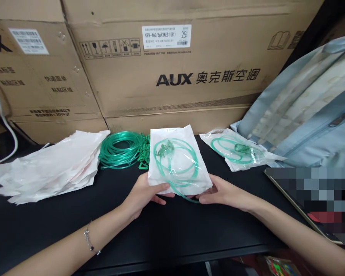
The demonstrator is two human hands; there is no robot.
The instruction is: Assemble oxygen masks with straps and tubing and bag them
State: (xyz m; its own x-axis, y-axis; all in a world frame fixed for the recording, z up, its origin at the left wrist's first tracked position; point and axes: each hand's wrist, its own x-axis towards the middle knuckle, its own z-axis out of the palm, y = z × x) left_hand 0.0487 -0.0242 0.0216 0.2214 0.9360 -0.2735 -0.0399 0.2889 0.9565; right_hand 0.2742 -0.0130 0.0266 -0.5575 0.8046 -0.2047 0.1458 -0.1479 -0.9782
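The white packet [178,161] hides most of the fingers of the right hand [222,193] and some of those of the left hand [142,191]. The end of the trailing green tube [185,197] is lost near the right thumb, and the packet overlaps the green strap bundle [144,151]. The frame crops both forearms [63,257], the blue fabric bag [313,103], the white cable [13,135] and the cardboard boxes [172,92]. Mosaic blocks obscure a flat object [313,207]. The finest print on the label [166,36] is unreadable; colourful items [280,265] below the bench [166,237] blur.
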